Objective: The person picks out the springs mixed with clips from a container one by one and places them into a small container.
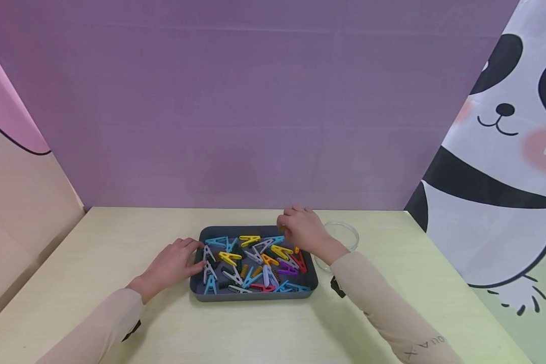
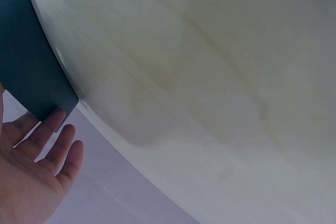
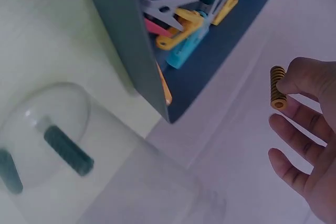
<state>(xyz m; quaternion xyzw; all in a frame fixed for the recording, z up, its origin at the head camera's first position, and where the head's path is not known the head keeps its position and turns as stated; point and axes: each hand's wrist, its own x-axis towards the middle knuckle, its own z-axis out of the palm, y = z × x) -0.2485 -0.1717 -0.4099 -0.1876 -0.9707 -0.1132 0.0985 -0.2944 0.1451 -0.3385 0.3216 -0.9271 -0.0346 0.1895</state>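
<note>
My right hand [image 1: 304, 230] is raised over the far right corner of a dark grey tray [image 1: 255, 297]. Between its thumb and index finger it pinches an orange-yellow coil spring [image 3: 276, 77], seen best in the right wrist view; the other fingers are spread loosely. My left hand [image 1: 175, 263] rests at the tray's left rim, its fingers [image 2: 44, 129] relaxed against the outer wall. Inside the tray lie mixed clothespins in blue, yellow, grey, purple and red, such as a yellow clothespin [image 1: 229, 258], among dark and yellow coil springs [image 1: 244, 271].
Just right of the tray stands a clear round container [image 1: 356, 235], partly hidden by my right wrist. Dark springs [image 3: 68, 150] lie inside it. A purple backdrop [image 1: 245, 116] rises behind the table's far edge [image 1: 132, 208].
</note>
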